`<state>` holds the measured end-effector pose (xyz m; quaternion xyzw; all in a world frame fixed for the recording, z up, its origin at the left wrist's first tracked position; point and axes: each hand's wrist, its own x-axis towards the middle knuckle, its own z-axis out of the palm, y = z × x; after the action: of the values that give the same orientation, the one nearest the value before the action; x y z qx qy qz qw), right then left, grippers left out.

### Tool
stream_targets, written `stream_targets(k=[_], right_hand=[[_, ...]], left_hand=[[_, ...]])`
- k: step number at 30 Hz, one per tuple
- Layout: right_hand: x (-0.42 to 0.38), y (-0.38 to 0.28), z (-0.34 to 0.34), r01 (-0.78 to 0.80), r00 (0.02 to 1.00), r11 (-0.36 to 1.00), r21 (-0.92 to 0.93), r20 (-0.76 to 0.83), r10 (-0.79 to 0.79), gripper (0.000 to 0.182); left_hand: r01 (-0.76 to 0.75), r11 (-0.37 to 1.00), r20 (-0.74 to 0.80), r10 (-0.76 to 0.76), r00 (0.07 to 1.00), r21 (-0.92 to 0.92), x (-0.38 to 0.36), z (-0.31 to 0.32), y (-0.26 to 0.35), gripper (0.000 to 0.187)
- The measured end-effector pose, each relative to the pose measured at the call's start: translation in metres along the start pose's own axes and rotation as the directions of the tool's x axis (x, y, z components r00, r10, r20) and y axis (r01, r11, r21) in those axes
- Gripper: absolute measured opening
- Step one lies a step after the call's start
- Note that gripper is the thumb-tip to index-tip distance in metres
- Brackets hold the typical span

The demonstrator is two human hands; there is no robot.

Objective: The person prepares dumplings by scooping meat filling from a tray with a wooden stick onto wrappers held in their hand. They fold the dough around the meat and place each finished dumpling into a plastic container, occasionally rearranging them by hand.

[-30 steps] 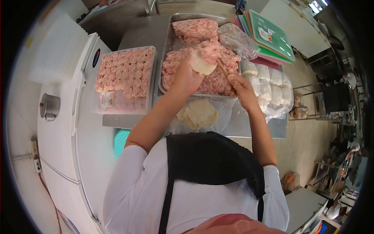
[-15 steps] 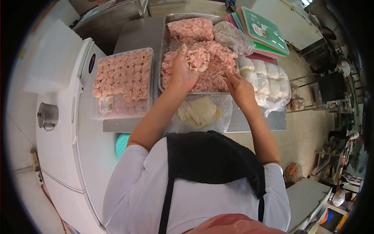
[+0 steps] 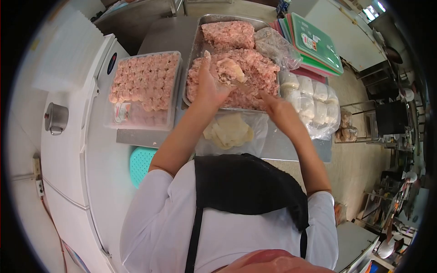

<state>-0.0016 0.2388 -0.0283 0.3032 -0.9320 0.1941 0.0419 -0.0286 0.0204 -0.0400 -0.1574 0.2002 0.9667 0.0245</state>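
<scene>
My left hand (image 3: 212,90) cups a dumpling wrapper with meat filling (image 3: 231,72) over the metal tray (image 3: 185,93), its thumb pointing up. Below it in the tray lies a mass of pink minced meat (image 3: 257,63). My right hand (image 3: 278,109) is closed round the handle of a thin spatula (image 3: 250,88), whose tip reaches to the dumpling; its exact shape is blurred against the meat. Close to my apron, a stack of pale round wrappers (image 3: 230,132) rests on a plastic sheet.
Rows of filled dumplings (image 3: 145,79) fill a clear plastic box (image 3: 170,120) on the left. Bagged white rolls (image 3: 314,98) lie at the right, below stacked coloured lids (image 3: 314,38). A plastic bag of mince (image 3: 275,48) sits in the tray's corner. A turquoise perforated basket (image 3: 141,166) is below.
The filling in my left hand looks flatter, with more of the pale wrapper showing over it. My right hand has moved slightly down with the spatula. The whole view has shifted a little.
</scene>
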Motion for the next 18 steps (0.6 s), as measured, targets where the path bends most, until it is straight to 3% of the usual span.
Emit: stream_targets(k=[2, 5, 8, 11, 13, 14, 15, 17, 18], right_hand=[[0.008, -0.006, -0.038, -0.053, 0.992, 0.983, -0.176, 0.105, 0.072, 0.032], [0.007, -0.014, -0.04, 0.016, 1.0, 0.993, -0.119, 0.0, -0.016, 0.031], [0.013, 0.014, -0.012, 0.133, 0.989, 0.99, -0.052, -0.062, -0.136, 0.027], [0.023, 0.053, -0.026, 0.369, 0.922, 0.911, 0.185, -0.197, -0.333, 0.02], [0.021, 0.056, -0.037, 0.099, 0.994, 0.919, 0.382, -0.075, -0.076, 0.022], [0.019, 0.058, -0.042, -0.046, 0.999, 0.886, 0.461, 0.01, 0.047, 0.024], [0.018, 0.062, -0.044, -0.09, 0.995, 0.858, 0.505, 0.092, 0.05, 0.026], [0.017, 0.07, -0.047, -0.185, 0.965, 0.797, 0.574, 0.259, 0.037, 0.03], [0.017, 0.068, -0.054, -0.188, 0.953, 0.806, 0.562, 0.303, 0.011, 0.03]], left_hand=[[-0.021, 0.999, -0.056, 0.022, 0.998, 0.024, 0.002, 0.002, 0.0, 0.06], [-0.017, 1.0, 0.08, 0.019, 0.997, -0.022, 0.029, -0.023, -0.006, 0.054], [-0.105, 0.989, 0.049, 0.111, 0.993, -0.108, 0.015, 0.002, -0.013, 0.043], [-0.098, 0.989, 0.192, 0.117, 0.974, -0.11, 0.016, -0.018, -0.01, 0.039], [-0.161, 0.961, 0.31, 0.086, 0.947, 0.224, 0.002, -0.013, -0.006, 0.044], [-0.199, 0.904, 0.36, 0.055, 0.931, 0.378, -0.006, -0.008, -0.006, 0.047], [-0.34, 0.764, 0.385, 0.13, 0.914, 0.548, -0.014, -0.001, -0.006, 0.051], [-0.529, 0.343, 0.468, 0.249, 0.848, 0.776, -0.025, 0.013, -0.007, 0.06], [-0.576, 0.168, 0.532, 0.245, 0.81, 0.8, -0.024, 0.013, -0.006, 0.061]])
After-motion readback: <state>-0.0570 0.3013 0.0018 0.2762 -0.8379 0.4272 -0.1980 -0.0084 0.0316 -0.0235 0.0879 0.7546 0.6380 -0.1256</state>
